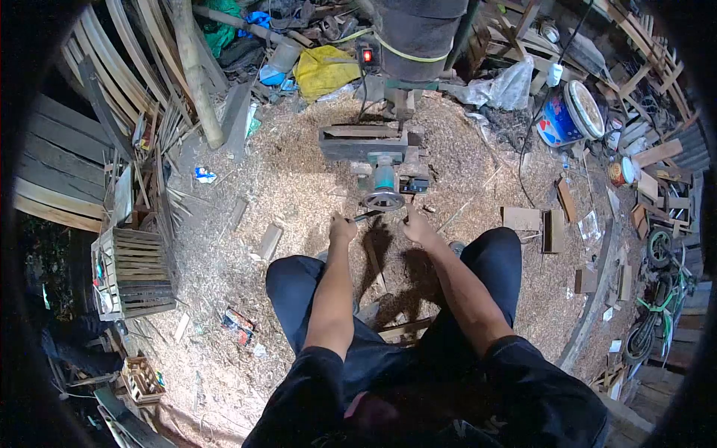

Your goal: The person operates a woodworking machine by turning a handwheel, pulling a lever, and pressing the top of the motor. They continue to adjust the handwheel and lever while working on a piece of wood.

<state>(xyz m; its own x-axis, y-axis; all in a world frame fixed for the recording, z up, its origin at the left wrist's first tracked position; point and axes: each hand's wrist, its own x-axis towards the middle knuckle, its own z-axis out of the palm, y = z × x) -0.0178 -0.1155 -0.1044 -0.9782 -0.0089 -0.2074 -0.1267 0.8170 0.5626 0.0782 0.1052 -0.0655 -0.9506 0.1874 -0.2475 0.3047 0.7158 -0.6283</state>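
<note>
My left hand (341, 225) is closed around the near end of a dark, narrow bar-like tool (366, 216), whose exact kind I cannot make out. The tool's far end reaches toward the round handwheel (385, 201) of a low machine with a teal body (384, 178). Just right of the wheel, my right hand (418, 227) is closed with its fingers curled; what they hold, if anything, is hidden. Beyond the wheel lies the machine's long, dusty metal trough (364, 148). Between my legs, a thin wooden stick (375, 263) lies on the shavings.
Wood shavings (299, 190) cover the floor. Wood blocks (270, 242) and a cardboard-coloured box (553, 231) lie on either side. A slatted crate (142, 272) stands left, a blue-white bucket (560, 119) at back right. A dark drum (418, 37) stands behind the machine; a cable (529, 142) crosses the right side.
</note>
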